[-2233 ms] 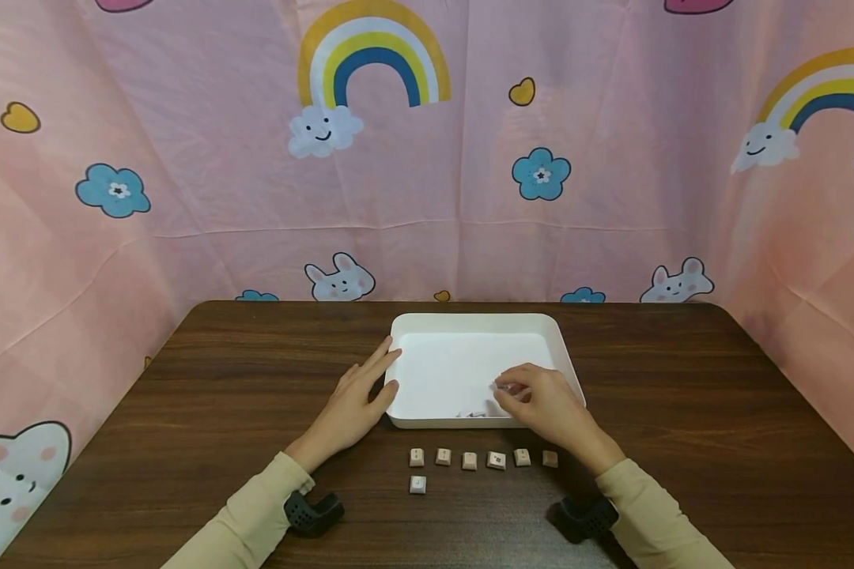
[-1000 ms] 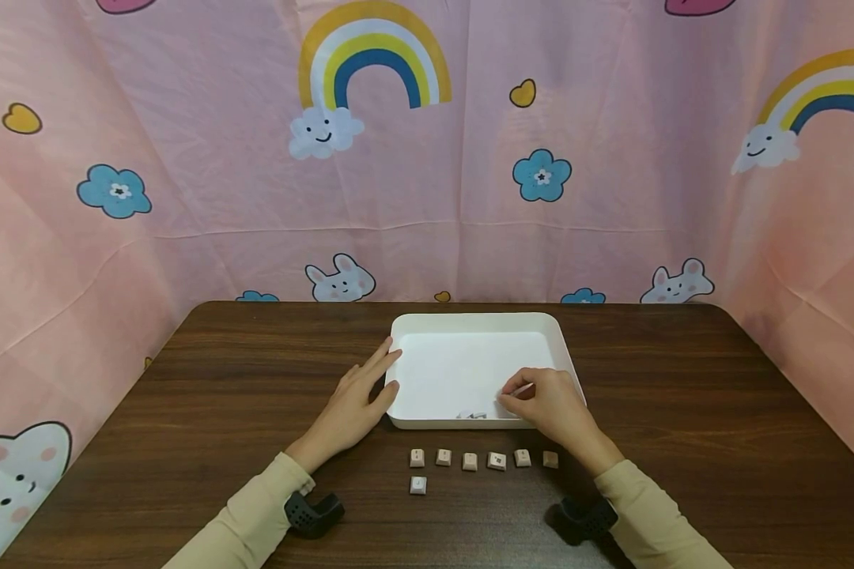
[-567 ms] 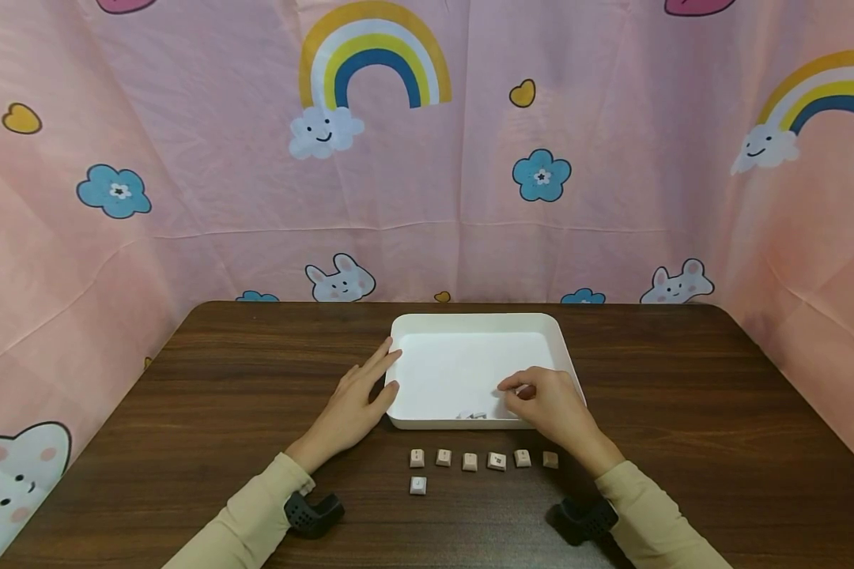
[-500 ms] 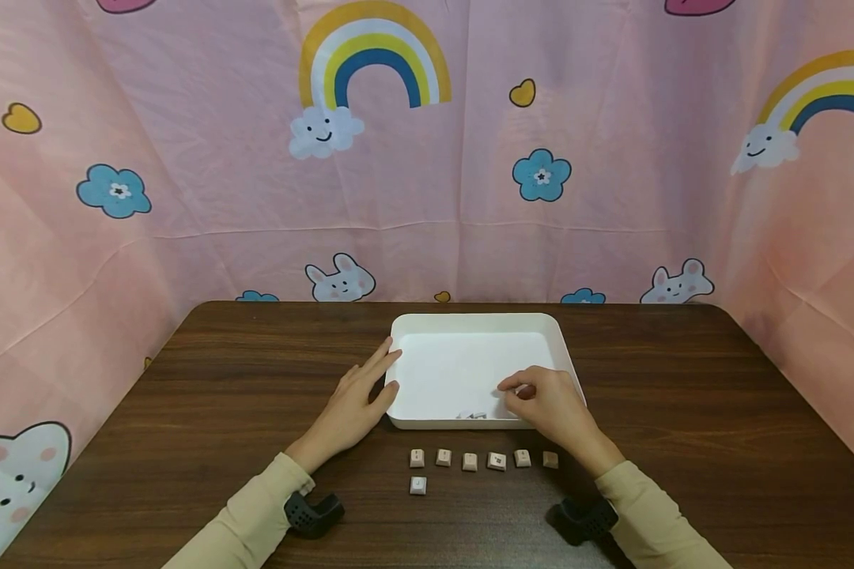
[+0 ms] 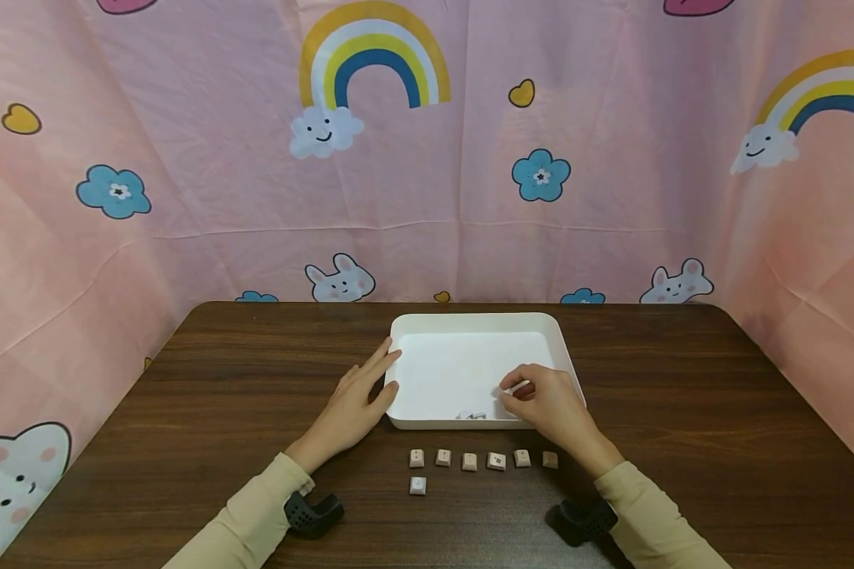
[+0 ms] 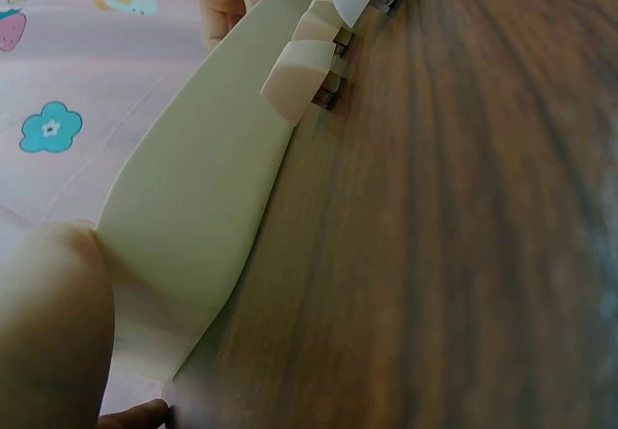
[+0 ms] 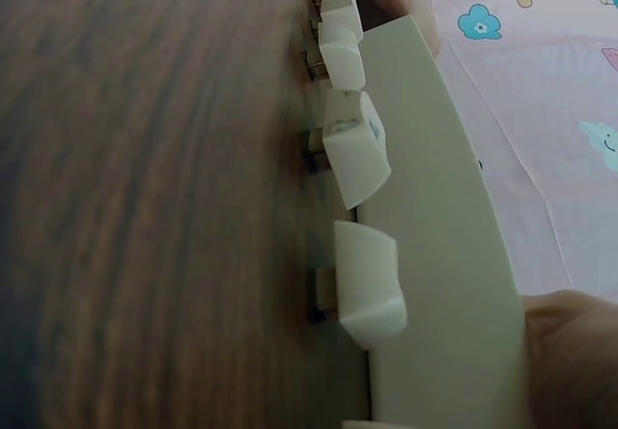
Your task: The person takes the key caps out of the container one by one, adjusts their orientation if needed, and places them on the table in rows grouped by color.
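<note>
A white rectangular tray [image 5: 462, 359] stands on the table. My left hand [image 5: 352, 405] rests along its left side, fingers extended over the rim. Inside the tray, my right hand [image 5: 551, 401] pinches a small white piece, apparently a keycap [image 5: 510, 390], between thumb and fingertips; most of it is hidden. A few small white keycaps [image 5: 472, 416] lie by the tray's near wall. In front of the tray, several beige keycaps [image 5: 470, 461] form a row, with one whiter keycap [image 5: 417, 486] below its left end. The right wrist view shows row keycaps [image 7: 372, 284] close to the tray wall.
The dark wood table [image 5: 256, 356] reaches back to a pink printed curtain [image 5: 413, 197]. Each wrist wears a black camera mount, the left mount [image 5: 314, 515] and the right mount [image 5: 582, 521] both low over the table's near part.
The right hand's fingers shift slightly inside the tray, turning the small piece, which shows less than at first. The left hand, the tray and the keycaps on the table stay put.
</note>
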`<state>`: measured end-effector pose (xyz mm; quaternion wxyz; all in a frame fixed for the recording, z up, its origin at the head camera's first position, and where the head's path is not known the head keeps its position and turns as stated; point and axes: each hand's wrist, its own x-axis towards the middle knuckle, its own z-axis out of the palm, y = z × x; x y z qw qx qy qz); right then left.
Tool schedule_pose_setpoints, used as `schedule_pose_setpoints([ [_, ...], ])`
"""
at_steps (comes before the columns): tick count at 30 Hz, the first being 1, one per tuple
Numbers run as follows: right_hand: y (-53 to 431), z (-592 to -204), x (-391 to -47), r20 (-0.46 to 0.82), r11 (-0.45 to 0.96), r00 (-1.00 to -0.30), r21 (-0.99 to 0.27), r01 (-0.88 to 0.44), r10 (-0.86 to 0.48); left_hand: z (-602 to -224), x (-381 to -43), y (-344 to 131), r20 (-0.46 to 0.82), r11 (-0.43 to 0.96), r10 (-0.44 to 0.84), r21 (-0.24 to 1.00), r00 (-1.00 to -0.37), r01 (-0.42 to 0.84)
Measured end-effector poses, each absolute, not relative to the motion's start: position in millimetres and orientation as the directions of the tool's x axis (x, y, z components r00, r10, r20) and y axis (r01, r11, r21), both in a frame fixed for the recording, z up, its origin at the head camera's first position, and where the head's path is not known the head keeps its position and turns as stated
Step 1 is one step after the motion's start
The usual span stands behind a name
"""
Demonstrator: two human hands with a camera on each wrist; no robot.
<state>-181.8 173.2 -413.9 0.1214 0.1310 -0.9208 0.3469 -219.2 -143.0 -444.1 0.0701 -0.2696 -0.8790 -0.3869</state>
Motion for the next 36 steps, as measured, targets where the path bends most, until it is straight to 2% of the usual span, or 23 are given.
schedule_pose_setpoints([
  [15,170.6,-412.9,-181.2,0.353,0.738,-0.927,-0.591,-0.326,-0.127,-443.1,-218.2,-142.9,0.333,0.546,0.421,0.650,-0.844,0.529],
  [26,172.8,-415.4,-184.5,0.424,0.655,-0.872,-0.591,-0.472,-0.246,-443.4,-219.7,-143.7,0.328,0.547,0.428,0.648,-0.842,0.530],
  [36,174.3,-416.2,-184.6,0.422,0.664,-0.874,-0.585,-0.466,-0.242,-442.7,-218.9,-143.1,0.316,0.547,0.426,0.657,-0.848,0.519],
])
